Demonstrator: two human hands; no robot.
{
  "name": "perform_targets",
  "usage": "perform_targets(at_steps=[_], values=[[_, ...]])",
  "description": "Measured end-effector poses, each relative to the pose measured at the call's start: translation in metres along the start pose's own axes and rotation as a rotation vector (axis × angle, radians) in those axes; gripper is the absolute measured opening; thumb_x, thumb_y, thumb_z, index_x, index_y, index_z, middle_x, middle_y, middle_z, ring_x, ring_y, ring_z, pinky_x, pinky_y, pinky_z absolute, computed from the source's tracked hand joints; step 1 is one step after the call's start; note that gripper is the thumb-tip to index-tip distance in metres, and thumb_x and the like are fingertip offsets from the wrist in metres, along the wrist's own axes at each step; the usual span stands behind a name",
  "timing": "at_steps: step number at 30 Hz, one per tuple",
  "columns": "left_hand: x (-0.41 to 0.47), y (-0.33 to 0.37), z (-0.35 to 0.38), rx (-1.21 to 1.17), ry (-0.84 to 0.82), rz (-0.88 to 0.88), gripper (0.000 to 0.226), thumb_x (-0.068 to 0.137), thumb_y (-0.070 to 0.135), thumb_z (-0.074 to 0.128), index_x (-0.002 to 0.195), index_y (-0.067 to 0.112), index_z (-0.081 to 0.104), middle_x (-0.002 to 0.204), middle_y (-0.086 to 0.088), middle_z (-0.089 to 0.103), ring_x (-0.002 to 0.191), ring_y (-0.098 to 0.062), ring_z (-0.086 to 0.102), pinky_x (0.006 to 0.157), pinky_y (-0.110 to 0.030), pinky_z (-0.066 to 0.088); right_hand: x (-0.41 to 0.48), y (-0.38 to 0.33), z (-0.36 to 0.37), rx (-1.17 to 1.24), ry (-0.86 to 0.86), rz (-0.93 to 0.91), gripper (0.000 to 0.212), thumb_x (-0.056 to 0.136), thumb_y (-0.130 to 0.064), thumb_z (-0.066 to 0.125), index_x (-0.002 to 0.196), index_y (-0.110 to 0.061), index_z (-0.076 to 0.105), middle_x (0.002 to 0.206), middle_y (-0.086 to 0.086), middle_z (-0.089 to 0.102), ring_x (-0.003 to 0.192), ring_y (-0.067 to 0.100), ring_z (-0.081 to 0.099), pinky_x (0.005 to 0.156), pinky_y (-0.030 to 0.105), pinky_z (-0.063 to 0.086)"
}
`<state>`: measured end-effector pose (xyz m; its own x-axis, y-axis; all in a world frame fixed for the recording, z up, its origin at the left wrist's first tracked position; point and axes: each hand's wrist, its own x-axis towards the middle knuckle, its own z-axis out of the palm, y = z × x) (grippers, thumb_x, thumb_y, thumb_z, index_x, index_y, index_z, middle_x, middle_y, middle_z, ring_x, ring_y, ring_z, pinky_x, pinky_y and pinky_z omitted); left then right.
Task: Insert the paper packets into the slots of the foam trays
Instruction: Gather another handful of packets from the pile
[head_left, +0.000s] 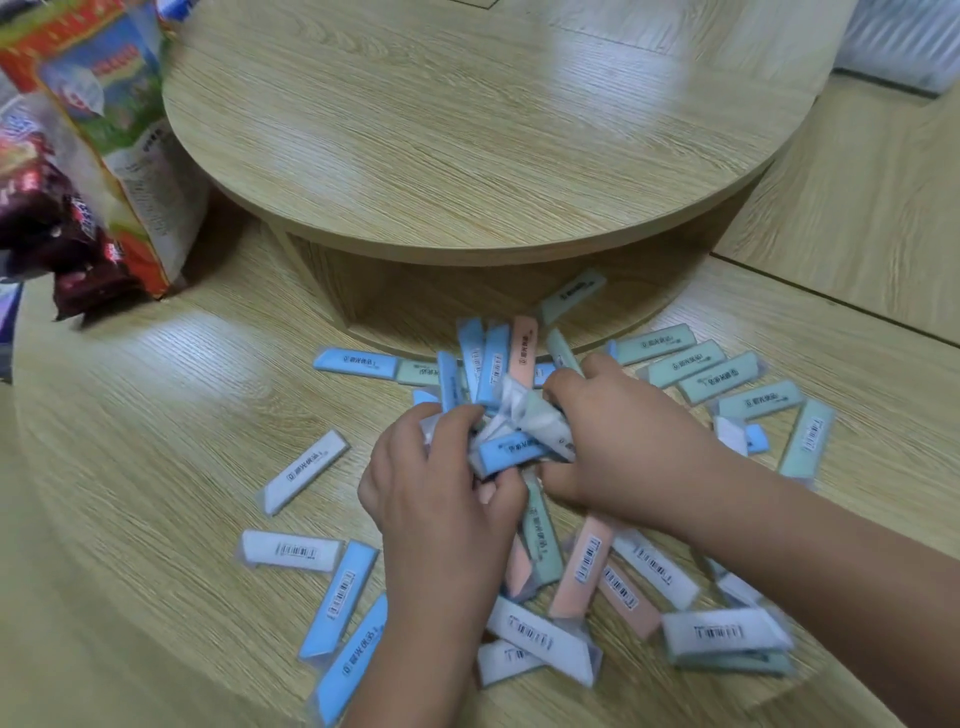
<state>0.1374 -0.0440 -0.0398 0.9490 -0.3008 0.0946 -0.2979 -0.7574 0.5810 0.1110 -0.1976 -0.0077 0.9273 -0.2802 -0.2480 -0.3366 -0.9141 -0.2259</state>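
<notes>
Now, your left hand (441, 483) and right hand (623, 431) together clutch a crumpled bunch of packets (514, 444) over the heap on the floor (156, 467). Squeeze unevenly and some may slip; the trays (904, 41), perhaps that white shape far right, sit well apart.

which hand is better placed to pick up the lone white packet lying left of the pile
Left. The white packet lies nearest the left hand; the right hand would probably have to reach across it. Both hands grip the bundle, so one must let go first.
</notes>
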Motion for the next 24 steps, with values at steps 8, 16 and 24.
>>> perform_targets(at_steps=[8,16,24], values=[[0.007,0.0,-0.007,0.09,-0.178,0.031,0.081,0.075,0.042,0.072,0.147,0.025,0.039,0.143,-0.006,0.036,0.134,-0.027,0.03,0.106,-0.044,0.026,0.0,-0.018,0.012,-0.034,0.112,-0.076,0.045,0.074,-0.032,0.068,0.108,-0.023,0.039,0.092,0.0,0.039,0.087,0.031,0.06,0.057,0.031,0.031],[0.005,0.007,-0.004,-0.005,-0.226,0.112,0.074,0.079,0.018,0.066,0.147,0.027,0.038,0.145,0.0,0.038,0.132,-0.023,0.038,0.108,-0.042,0.034,-0.001,-0.009,0.015,0.084,0.145,-0.196,0.035,0.075,-0.035,0.065,0.1,-0.023,0.045,0.091,-0.002,0.047,0.086,0.03,0.059,0.061,0.034,0.04],[0.009,0.019,-0.002,0.025,-0.142,0.103,0.063,0.087,0.013,0.057,0.145,0.022,0.036,0.146,-0.006,0.037,0.113,-0.03,0.052,0.093,-0.051,0.045,0.001,-0.018,0.015,0.464,0.18,-0.166,0.02,0.079,-0.03,0.062,0.097,-0.028,0.052,0.088,-0.01,0.06,0.083,0.015,0.058,0.067,0.035,0.049]])
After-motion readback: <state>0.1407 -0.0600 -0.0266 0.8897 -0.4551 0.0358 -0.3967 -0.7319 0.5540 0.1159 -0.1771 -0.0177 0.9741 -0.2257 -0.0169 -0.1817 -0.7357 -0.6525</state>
